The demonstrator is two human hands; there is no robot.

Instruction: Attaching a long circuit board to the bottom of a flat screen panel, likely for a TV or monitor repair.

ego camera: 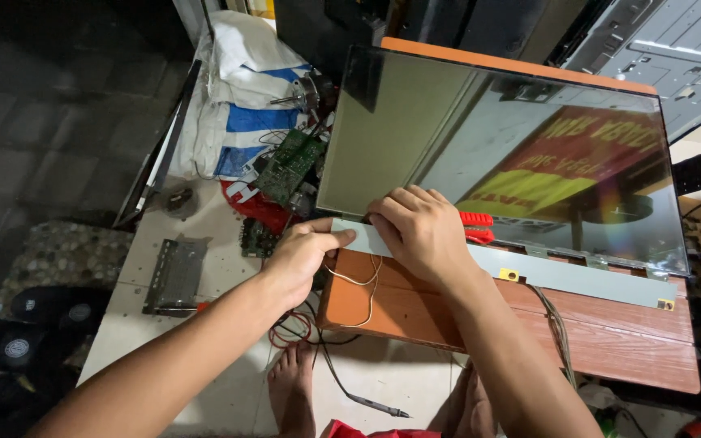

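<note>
Bare feet (pixel 292 389) and a multimeter probe (pixel 375 405) on the floor. Left hand (pixel 302 259) pinches the end of a grey strip (pixel 561 274) at the display panel's (pixel 496 154) lower edge, on an orange-brown table (pixel 529 324). Right hand (pixel 419 231) presses fingertips onto the strip. Beyond — green circuit board (pixel 290 166), white-and-blue sack (pixel 245 97).

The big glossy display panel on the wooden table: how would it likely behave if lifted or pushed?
The display panel looks thin, wide and mirror-like, so it would probably flex and crack easily if lifted by one edge. Its glossy face likely slips under fingers. Both the left hand and right hand work at the pale strip along its near edge, a likely delicate spot.
</note>
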